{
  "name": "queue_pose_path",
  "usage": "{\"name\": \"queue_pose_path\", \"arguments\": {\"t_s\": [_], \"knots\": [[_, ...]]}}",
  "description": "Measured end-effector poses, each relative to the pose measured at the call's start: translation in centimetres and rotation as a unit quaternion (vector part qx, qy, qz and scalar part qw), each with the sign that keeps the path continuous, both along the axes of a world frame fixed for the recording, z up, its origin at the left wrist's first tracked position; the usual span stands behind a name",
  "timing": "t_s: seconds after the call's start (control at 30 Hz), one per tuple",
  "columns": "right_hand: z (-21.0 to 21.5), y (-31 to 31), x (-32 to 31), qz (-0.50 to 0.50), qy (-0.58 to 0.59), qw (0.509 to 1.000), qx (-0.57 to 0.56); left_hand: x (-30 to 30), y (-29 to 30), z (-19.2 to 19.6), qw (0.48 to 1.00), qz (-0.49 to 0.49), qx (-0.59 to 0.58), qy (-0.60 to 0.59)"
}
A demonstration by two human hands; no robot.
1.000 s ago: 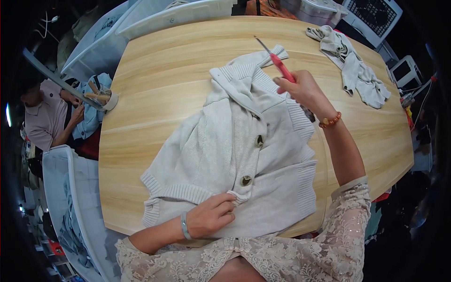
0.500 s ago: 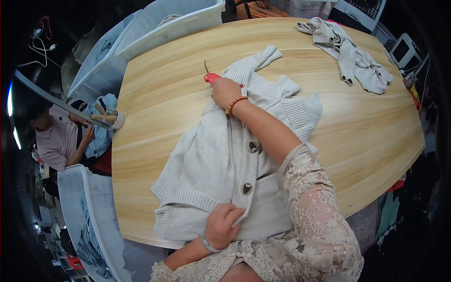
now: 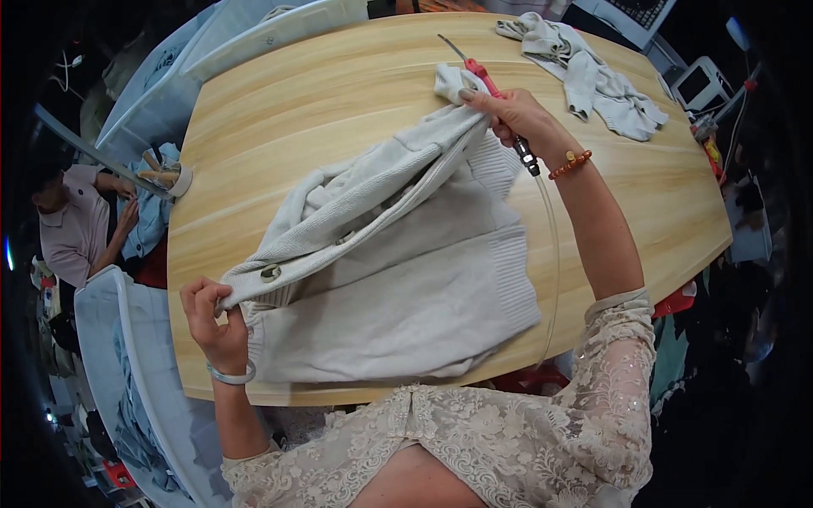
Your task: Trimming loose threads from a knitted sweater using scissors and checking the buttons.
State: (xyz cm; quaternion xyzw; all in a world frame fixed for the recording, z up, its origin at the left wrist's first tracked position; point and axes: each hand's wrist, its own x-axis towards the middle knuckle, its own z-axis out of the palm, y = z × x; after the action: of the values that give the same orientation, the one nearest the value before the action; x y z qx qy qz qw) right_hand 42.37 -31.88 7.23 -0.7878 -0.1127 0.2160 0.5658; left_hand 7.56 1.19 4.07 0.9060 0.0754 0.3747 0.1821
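We've got both hands well apart, each clamped on the cream knit cardigan [image 3: 398,262], which lies on the wood-grain table [image 3: 644,229] directly in front of us. L hand [image 3: 216,326], w/ a pale bangle [image 3: 230,373], pinches the lower end of the button band, just beside a dark btn [image 3: 270,273]. R hand [image 3: 523,118], w/ a beaded bracelet [image 3: 570,164], grips the band's upper end plus a red-handled air gun [image 3: 481,76], thin nozzle pointing up-left; its clear hose [image 3: 555,245] runs down toward our side. Btwn hands the band is stretched diagonally, front panel lifted & folded. Far R of table: a second knit garment [image 3: 593,76], crumpled. L edge: a cup [image 3: 181,180] of wooden-handled tools. Beyond, left: a co-worker [image 3: 72,220] holding a blue knit garment [image 3: 144,235], nr a plastic bin [image 3: 97,313].
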Motion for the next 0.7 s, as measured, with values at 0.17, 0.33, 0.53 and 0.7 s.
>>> {"name": "queue_pose_path", "arguments": {"t_s": [0.17,0.33,0.53,0.7], "knots": [[-2.3,-0.3,-0.3,-0.035,0.006,0.999,-0.001,0.8,-0.4,-0.1,0.999,-0.033,0.0,0.006],[-6.1,0.6,1.9,-0.072,0.083,0.989,0.095,0.7,-0.3,0.4,0.999,-0.037,0.007,0.014],[-6.9,2.9,1.4,-0.119,0.107,0.984,0.072,-0.7,1.2,-0.6,0.998,-0.039,0.01,0.039],[-4.4,1.3,2.8,-0.096,-0.031,0.993,0.052,0.6,4.3,0.2,1.0,0.003,0.005,0.028]]}}
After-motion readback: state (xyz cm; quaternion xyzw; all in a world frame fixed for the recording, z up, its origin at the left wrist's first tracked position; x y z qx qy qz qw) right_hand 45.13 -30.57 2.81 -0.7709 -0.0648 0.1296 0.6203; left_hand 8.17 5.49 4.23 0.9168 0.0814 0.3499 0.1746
